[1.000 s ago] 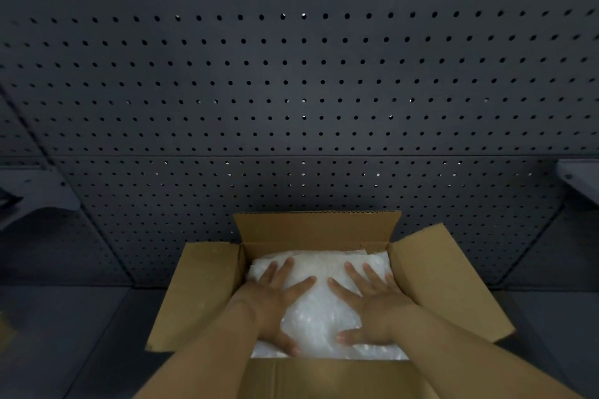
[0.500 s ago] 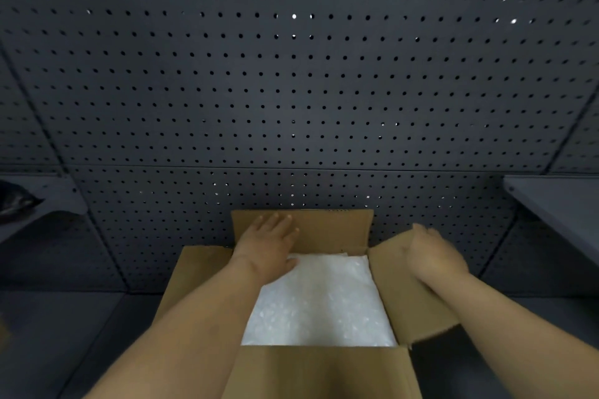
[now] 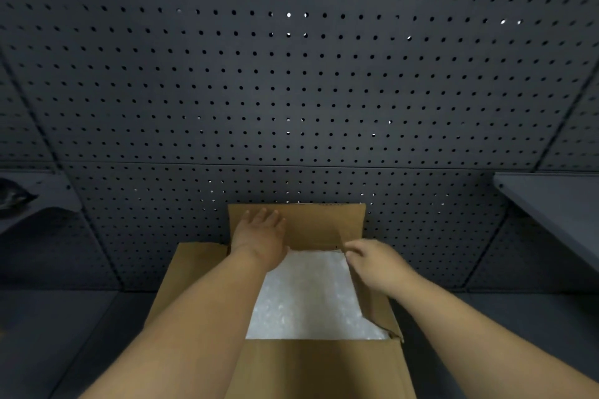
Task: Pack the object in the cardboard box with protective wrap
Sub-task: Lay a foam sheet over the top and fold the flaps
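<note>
A: In the head view, how is the cardboard box (image 3: 324,366) judged to handle?

B: The board is taken to be light and stiff, creasing only along its folds. The far flap (image 3: 311,225) is touched by the left hand (image 3: 259,233), whose fingers are laid flat and straight against it. The right flap (image 3: 372,295), tilted in over the box's opening, is met by the right hand (image 3: 372,264); whether it is pinched or only pushed cannot be told.

A: And what is held inside the box?

B: The opening is filled by white bubble wrap (image 3: 308,298), judged soft, springy and slightly slippery. The object itself is not seen; it is presumed to be beneath the wrap, inside the box. The flaps are best taken near their free edges.

A: Anything beyond the box?

B: A dark pegboard wall (image 3: 291,91) is seen behind it, and the bench (image 3: 48,334) beneath it.
</note>
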